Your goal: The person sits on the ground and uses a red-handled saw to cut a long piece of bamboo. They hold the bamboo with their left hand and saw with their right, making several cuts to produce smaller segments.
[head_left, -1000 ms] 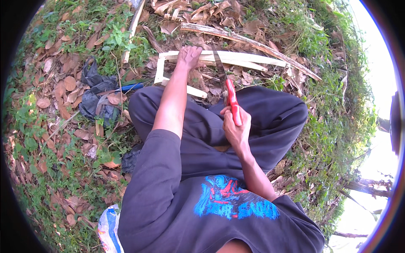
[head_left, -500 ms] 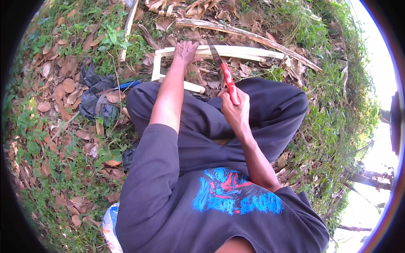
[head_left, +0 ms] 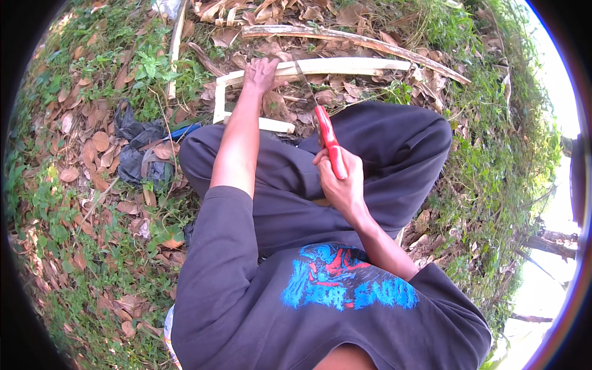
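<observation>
My left hand (head_left: 260, 75) is closed around a long pale strip of wood (head_left: 351, 65) lying crosswise in front of my folded legs. In my right hand (head_left: 343, 185) is the red handle of a hand saw (head_left: 328, 135). Its dark, narrow blade points away from me and crosses the strip just right of my left hand. Whether the teeth have cut in cannot be made out. At its left end the strip meets a short pale upright piece (head_left: 219, 102), and a second short pale piece (head_left: 271, 125) lies nearer my left shin.
Beyond the strip lies a longer, rough brown-edged strip (head_left: 364, 44); another pale length (head_left: 177, 49) is at the far left. A crumpled black plastic bag (head_left: 145, 154) and a blue item (head_left: 185, 130) are left of my knee. Dry leaves and grass surround me.
My right hand has drawn the saw back toward me, so its handle sits nearer my lap. My left hand keeps its grip on the strip.
</observation>
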`<control>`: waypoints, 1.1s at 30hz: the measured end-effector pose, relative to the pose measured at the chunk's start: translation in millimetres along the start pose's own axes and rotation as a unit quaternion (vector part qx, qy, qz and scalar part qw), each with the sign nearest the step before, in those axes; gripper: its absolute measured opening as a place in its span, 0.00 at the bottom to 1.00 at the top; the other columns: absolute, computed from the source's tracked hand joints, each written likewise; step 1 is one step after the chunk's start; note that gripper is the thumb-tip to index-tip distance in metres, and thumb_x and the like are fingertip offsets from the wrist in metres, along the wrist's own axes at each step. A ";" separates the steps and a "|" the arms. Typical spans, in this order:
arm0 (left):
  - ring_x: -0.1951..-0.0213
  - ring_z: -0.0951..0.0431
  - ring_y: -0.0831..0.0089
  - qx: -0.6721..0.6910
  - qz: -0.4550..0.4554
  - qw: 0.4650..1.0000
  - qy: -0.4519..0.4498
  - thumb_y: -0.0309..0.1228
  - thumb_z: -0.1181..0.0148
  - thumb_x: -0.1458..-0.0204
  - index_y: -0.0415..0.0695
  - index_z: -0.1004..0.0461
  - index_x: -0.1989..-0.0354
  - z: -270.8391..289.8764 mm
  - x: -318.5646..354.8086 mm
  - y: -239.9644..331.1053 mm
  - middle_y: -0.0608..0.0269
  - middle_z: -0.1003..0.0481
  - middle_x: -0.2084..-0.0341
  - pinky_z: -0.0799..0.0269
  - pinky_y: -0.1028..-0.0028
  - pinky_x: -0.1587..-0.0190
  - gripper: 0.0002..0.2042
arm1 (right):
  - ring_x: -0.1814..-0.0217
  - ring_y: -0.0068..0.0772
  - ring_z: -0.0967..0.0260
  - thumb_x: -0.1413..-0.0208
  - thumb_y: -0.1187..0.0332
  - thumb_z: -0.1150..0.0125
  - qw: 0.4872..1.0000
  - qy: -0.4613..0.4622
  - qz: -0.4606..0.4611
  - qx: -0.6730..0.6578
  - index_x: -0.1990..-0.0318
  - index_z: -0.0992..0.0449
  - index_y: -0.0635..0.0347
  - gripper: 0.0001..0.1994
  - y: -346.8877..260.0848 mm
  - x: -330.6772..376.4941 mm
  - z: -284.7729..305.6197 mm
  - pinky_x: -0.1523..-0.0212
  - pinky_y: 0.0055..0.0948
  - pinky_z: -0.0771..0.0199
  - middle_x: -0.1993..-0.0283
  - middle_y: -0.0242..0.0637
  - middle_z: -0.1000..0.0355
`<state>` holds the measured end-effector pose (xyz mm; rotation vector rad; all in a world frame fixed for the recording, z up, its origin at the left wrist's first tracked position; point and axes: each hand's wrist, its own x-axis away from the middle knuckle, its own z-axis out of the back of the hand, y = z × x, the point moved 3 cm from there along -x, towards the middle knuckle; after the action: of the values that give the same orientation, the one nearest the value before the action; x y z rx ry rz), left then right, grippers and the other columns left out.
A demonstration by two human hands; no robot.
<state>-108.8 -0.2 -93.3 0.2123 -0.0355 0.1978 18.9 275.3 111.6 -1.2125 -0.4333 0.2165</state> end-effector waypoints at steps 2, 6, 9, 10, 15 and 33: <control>0.46 0.24 0.54 0.002 0.004 1.000 -0.010 0.60 0.29 0.59 0.56 0.29 0.46 0.8 -5.1 0.7 0.55 0.23 0.53 0.30 0.50 0.46 0.34 | 0.81 0.26 0.42 0.46 0.74 0.46 0.998 0.024 0.029 0.042 0.76 0.31 0.68 0.08 -0.4 -24.7 -2.9 0.76 0.32 0.36 0.84 0.41 0.38; 0.47 0.24 0.55 -0.003 0.005 1.000 -0.019 0.60 0.28 0.60 0.55 0.28 0.47 -0.7 -9.8 2.6 0.55 0.23 0.54 0.30 0.50 0.47 0.34 | 0.83 0.30 0.43 0.45 0.73 0.44 0.997 0.048 0.044 0.040 0.76 0.33 0.68 0.10 1.5 -45.1 -8.7 0.76 0.35 0.37 0.84 0.45 0.40; 0.49 0.22 0.55 0.000 -0.013 1.000 0.016 0.60 0.28 0.60 0.54 0.28 0.49 -5.6 -4.3 -2.8 0.55 0.23 0.56 0.29 0.50 0.49 0.33 | 0.82 0.40 0.35 0.46 0.75 0.44 1.000 0.000 0.029 -0.006 0.74 0.29 0.68 0.07 -1.7 7.9 3.9 0.74 0.34 0.32 0.81 0.50 0.35; 0.51 0.21 0.56 -0.006 -0.027 0.999 0.047 0.60 0.28 0.61 0.53 0.28 0.50 -6.6 -4.1 -7.0 0.56 0.23 0.58 0.28 0.51 0.51 0.33 | 0.83 0.42 0.36 0.46 0.74 0.44 1.000 -0.001 0.027 0.014 0.74 0.30 0.68 0.07 -0.4 4.2 4.4 0.74 0.35 0.32 0.81 0.51 0.35; 0.52 0.21 0.56 -0.005 -0.027 0.999 0.033 0.59 0.27 0.61 0.52 0.27 0.52 -5.6 -8.8 0.0 0.55 0.22 0.60 0.27 0.52 0.52 0.33 | 0.84 0.46 0.39 0.45 0.72 0.45 0.997 0.012 0.008 0.074 0.76 0.33 0.69 0.10 -0.2 -60.6 -0.7 0.76 0.38 0.35 0.82 0.53 0.37; 0.52 0.22 0.55 -0.015 -0.028 0.998 0.047 0.58 0.27 0.60 0.57 0.30 0.39 -9.5 -4.2 -3.0 0.55 0.23 0.58 0.28 0.53 0.50 0.38 | 0.84 0.41 0.38 0.46 0.74 0.43 0.997 0.024 0.078 -0.010 0.76 0.31 0.68 0.09 17.9 -23.9 5.0 0.76 0.38 0.34 0.83 0.51 0.37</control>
<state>-112.2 -1.8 -103.4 0.1741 0.0613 0.1518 -3.6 276.5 91.3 -1.2689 -0.3005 0.3165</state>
